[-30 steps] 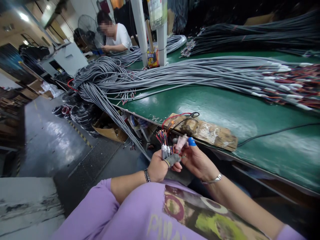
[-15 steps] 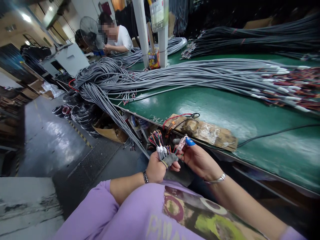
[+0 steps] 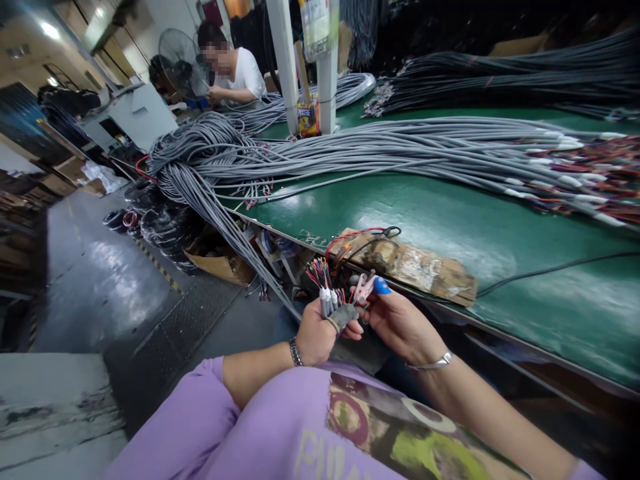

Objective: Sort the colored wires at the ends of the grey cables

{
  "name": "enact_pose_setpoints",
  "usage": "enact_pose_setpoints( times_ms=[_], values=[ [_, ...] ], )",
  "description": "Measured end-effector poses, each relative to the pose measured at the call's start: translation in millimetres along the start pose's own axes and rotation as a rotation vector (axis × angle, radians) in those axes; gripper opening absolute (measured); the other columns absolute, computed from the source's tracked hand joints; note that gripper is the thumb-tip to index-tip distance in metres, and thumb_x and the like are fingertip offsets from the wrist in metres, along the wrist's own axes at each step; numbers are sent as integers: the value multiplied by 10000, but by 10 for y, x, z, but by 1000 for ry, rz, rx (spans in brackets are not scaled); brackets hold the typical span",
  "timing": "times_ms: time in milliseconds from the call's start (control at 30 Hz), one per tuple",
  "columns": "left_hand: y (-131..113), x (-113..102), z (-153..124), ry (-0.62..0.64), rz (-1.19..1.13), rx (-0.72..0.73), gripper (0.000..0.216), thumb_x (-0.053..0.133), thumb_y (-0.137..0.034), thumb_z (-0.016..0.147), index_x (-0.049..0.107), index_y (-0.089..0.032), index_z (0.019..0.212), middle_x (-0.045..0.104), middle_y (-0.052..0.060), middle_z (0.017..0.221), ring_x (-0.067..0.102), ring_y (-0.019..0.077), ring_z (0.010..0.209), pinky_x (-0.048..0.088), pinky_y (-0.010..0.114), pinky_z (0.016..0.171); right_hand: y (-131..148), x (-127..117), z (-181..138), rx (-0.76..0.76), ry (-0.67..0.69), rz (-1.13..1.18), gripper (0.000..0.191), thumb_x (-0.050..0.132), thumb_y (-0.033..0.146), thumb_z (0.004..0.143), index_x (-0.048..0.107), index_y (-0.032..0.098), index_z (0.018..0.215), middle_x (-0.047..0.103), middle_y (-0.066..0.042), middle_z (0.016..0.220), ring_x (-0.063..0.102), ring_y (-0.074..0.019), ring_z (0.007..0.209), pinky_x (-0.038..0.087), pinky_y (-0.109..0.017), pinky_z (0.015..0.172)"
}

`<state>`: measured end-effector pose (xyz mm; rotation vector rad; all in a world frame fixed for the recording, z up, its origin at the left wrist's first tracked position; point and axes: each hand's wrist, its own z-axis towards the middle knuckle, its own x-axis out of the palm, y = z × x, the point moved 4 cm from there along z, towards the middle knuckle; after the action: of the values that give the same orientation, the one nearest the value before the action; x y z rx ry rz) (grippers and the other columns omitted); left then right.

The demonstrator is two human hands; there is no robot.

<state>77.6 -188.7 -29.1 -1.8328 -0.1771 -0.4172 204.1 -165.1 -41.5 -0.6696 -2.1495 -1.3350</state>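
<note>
My left hand is closed round a bunch of grey cables. White sleeves cap their upper ends, and thin coloured wires fan out above. A grey finger cover wraps the left thumb. Close on the right, my right hand, with a blue cover on its thumb, pinches a small pinkish-white piece with dark marks, whose kind I cannot make out. Coloured wires run between this piece and the left fingers. The right fingertips are partly hidden.
A taped wooden board with red and black leads lies along the edge of the green table. Long grey cables stretch across it, some hanging over the left edge. A co-worker sits beyond, near a white post.
The cable bunch in my left hand has shifted slightly right and down. In my right hand, the pinkish-white piece has turned a little, showing more of its dark end.
</note>
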Motion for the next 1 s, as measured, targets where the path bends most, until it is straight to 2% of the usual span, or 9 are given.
enact_pose_setpoints(
  times_ms=[167,433,733,867,1000],
  values=[
    [22,-8,12,-17,21,-16,509,787,-549,659,614,-74,719,635,56,576,579,110,452,509,212,474,-5,-3,2,-6,-12,23,455,898,501,521,745,210,836,697,-23,833,606,-134,760,537,-207,660],
    [18,-13,-12,-31,44,-33,536,795,-572,626,604,-82,726,634,57,573,577,119,450,506,226,470,-24,-32,12,-43,34,-9,367,834,514,640,742,226,849,701,-45,869,600,-161,778,528,-256,687],
    [4,-13,-12,-6,27,-2,508,789,-552,649,624,-74,698,642,73,579,582,124,453,508,230,475,-33,-1,-16,-6,10,41,465,854,571,565,714,186,785,650,-14,765,563,-112,679,530,-207,621],
    [13,-14,-13,-10,28,-14,521,794,-557,641,617,-73,718,636,65,578,579,118,458,508,228,480,-20,-6,-12,-37,-7,30,426,866,523,579,708,183,781,641,-22,750,563,-119,686,526,-212,631],
    [11,-5,-2,-13,53,-43,531,799,-562,626,614,-74,722,626,59,573,577,117,465,510,233,489,8,29,-10,-91,31,-11,385,845,511,625,712,181,770,627,-28,729,524,-114,634,485,-215,572]
  ],
)
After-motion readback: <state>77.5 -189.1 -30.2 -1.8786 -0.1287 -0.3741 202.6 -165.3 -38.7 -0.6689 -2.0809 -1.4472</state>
